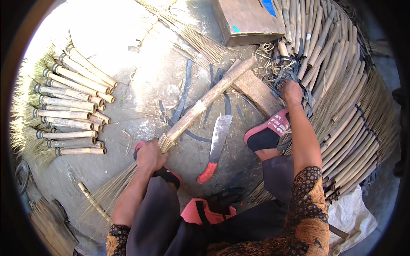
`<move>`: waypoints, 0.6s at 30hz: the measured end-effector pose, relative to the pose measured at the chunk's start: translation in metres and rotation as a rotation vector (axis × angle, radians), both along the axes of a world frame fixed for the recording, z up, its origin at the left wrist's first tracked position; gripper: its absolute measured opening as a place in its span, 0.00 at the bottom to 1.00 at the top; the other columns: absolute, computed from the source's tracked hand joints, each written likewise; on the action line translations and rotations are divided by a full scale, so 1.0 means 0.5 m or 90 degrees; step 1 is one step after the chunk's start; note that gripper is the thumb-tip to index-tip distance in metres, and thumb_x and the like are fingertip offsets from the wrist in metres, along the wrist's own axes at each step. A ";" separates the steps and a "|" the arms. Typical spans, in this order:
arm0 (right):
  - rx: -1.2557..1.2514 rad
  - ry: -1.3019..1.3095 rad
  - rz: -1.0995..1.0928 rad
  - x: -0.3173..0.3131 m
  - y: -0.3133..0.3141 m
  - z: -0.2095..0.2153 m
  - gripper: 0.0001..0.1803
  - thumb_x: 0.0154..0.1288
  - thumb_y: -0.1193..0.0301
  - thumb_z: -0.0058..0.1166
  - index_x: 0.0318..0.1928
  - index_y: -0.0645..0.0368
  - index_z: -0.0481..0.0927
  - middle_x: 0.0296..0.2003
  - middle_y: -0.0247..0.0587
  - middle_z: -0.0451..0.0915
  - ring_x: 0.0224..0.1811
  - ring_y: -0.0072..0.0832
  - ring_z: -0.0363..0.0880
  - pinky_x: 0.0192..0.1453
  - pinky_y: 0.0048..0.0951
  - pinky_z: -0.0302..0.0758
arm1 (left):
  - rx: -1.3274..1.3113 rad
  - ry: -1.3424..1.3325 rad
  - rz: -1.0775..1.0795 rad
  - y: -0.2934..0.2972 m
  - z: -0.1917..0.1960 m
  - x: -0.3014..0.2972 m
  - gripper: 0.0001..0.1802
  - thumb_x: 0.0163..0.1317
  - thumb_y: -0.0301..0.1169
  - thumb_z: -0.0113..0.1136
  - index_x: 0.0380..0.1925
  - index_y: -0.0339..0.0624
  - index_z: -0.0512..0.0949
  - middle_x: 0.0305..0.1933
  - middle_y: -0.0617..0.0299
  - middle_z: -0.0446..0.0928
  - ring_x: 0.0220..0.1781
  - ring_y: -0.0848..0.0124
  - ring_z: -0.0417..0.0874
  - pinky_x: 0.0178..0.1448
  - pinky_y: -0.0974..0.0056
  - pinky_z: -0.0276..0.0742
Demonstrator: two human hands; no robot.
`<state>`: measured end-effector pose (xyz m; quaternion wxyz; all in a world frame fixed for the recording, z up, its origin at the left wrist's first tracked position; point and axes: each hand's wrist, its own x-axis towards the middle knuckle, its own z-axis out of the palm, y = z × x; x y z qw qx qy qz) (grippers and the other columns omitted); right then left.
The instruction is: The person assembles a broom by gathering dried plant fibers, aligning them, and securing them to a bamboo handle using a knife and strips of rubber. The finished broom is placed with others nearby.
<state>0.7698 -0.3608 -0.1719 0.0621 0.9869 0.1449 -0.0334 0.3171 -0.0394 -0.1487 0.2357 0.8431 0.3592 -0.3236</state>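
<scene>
Broom-making fills the concrete floor (141,72) seen from the head view. The left hand (150,154) has its fingers wrapped tight around a broom (200,104) just where the pale bamboo handle meets the bundle of thin straw bristles; the handle slants up and to the right, its far end resting on a flat wooden block (256,91), while the bristles fan down and left past the person's knee. The right hand (291,91) reaches out to the right, fingers curled down into a tangle of dark straps (285,74) at the edge of a big curved stack of bamboo sticks (341,98); what it pinches there cannot be told. Between the two arms a cleaver (217,147) with a red grip lies flat on the floor, blade pointing up, just beside a pink sandal (270,130) on the right foot. To the far left a pile of finished brooms (70,113) lies in rows with handles pointing right. At the top sits a brown wooden box (247,19), with loose straw stalks (192,38) spread beside it.
</scene>
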 end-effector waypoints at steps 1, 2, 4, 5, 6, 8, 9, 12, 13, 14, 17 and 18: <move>0.029 -0.008 0.012 -0.009 0.005 0.025 0.16 0.76 0.62 0.53 0.44 0.60 0.89 0.40 0.55 0.88 0.48 0.52 0.88 0.54 0.49 0.82 | -0.002 0.005 0.002 0.000 0.003 0.001 0.31 0.56 0.49 0.74 0.49 0.34 0.81 0.46 0.39 0.87 0.51 0.45 0.89 0.58 0.46 0.84; 0.062 -0.021 0.023 -0.023 0.011 0.050 0.17 0.76 0.61 0.53 0.44 0.61 0.89 0.38 0.56 0.88 0.47 0.53 0.88 0.53 0.49 0.81 | -0.011 0.009 -0.001 0.001 0.005 0.001 0.31 0.57 0.48 0.73 0.51 0.34 0.81 0.48 0.40 0.87 0.52 0.45 0.89 0.58 0.46 0.84; 0.180 0.009 0.068 -0.059 0.031 0.101 0.15 0.75 0.62 0.54 0.44 0.61 0.87 0.40 0.58 0.88 0.45 0.54 0.88 0.53 0.48 0.81 | -0.031 0.025 0.009 0.002 0.008 0.001 0.30 0.58 0.45 0.71 0.54 0.35 0.80 0.52 0.40 0.86 0.55 0.45 0.89 0.59 0.46 0.85; 0.243 0.026 0.093 -0.085 0.047 0.123 0.15 0.75 0.63 0.55 0.45 0.61 0.87 0.42 0.60 0.88 0.45 0.55 0.88 0.53 0.47 0.81 | -0.031 0.008 -0.005 0.003 0.008 0.000 0.29 0.59 0.45 0.71 0.54 0.35 0.81 0.52 0.40 0.86 0.55 0.45 0.88 0.60 0.46 0.85; 0.332 0.119 0.092 -0.120 0.064 0.143 0.14 0.77 0.63 0.56 0.44 0.63 0.83 0.33 0.53 0.87 0.35 0.45 0.88 0.46 0.40 0.81 | -0.028 -0.013 -0.011 0.005 0.007 -0.002 0.29 0.59 0.45 0.70 0.53 0.36 0.81 0.52 0.40 0.86 0.55 0.45 0.88 0.60 0.47 0.85; 0.555 0.334 0.050 -0.221 0.114 0.162 0.12 0.79 0.64 0.53 0.44 0.61 0.81 0.24 0.37 0.80 0.28 0.25 0.80 0.37 0.29 0.75 | -0.034 -0.034 -0.003 0.007 0.006 -0.012 0.27 0.60 0.44 0.70 0.52 0.36 0.83 0.52 0.40 0.86 0.55 0.45 0.89 0.60 0.47 0.85; 0.601 0.447 0.054 -0.289 0.137 0.166 0.11 0.82 0.65 0.50 0.45 0.59 0.80 0.23 0.25 0.72 0.26 0.12 0.71 0.33 0.20 0.68 | -0.043 -0.037 0.008 0.007 0.005 -0.017 0.25 0.60 0.43 0.69 0.52 0.36 0.84 0.52 0.40 0.87 0.55 0.46 0.89 0.60 0.48 0.85; 0.592 0.611 0.090 -0.514 0.223 0.145 0.13 0.84 0.63 0.52 0.45 0.56 0.84 0.27 0.20 0.71 0.29 0.10 0.69 0.32 0.20 0.69 | -0.041 -0.058 0.010 0.007 -0.001 -0.031 0.22 0.60 0.40 0.68 0.49 0.36 0.86 0.51 0.40 0.87 0.53 0.47 0.90 0.59 0.48 0.86; 0.601 0.665 0.065 -0.586 0.253 0.130 0.12 0.84 0.62 0.53 0.46 0.54 0.85 0.26 0.20 0.71 0.28 0.10 0.69 0.33 0.20 0.71 | -0.038 -0.080 0.027 0.007 -0.004 -0.034 0.21 0.60 0.39 0.67 0.48 0.36 0.86 0.51 0.40 0.87 0.53 0.47 0.90 0.58 0.49 0.87; 0.635 0.735 0.017 -0.652 0.283 0.111 0.12 0.84 0.62 0.52 0.46 0.55 0.85 0.26 0.21 0.71 0.27 0.11 0.69 0.32 0.21 0.73 | -0.036 -0.082 0.025 0.006 -0.007 -0.038 0.21 0.60 0.38 0.67 0.50 0.35 0.85 0.50 0.40 0.87 0.53 0.47 0.90 0.58 0.48 0.87; 0.581 0.710 -0.005 -0.769 0.373 0.050 0.16 0.81 0.61 0.53 0.42 0.60 0.85 0.23 0.34 0.78 0.23 0.23 0.74 0.31 0.32 0.75 | -0.042 -0.114 0.028 0.003 -0.013 -0.047 0.24 0.61 0.35 0.66 0.55 0.33 0.81 0.49 0.39 0.87 0.53 0.46 0.90 0.57 0.48 0.87; 0.561 0.632 0.026 -0.788 0.397 0.034 0.18 0.80 0.61 0.54 0.39 0.63 0.85 0.23 0.40 0.79 0.23 0.27 0.76 0.32 0.35 0.75 | -0.039 -0.131 0.041 0.001 -0.014 -0.049 0.26 0.61 0.36 0.67 0.57 0.33 0.78 0.48 0.39 0.87 0.53 0.46 0.90 0.57 0.47 0.87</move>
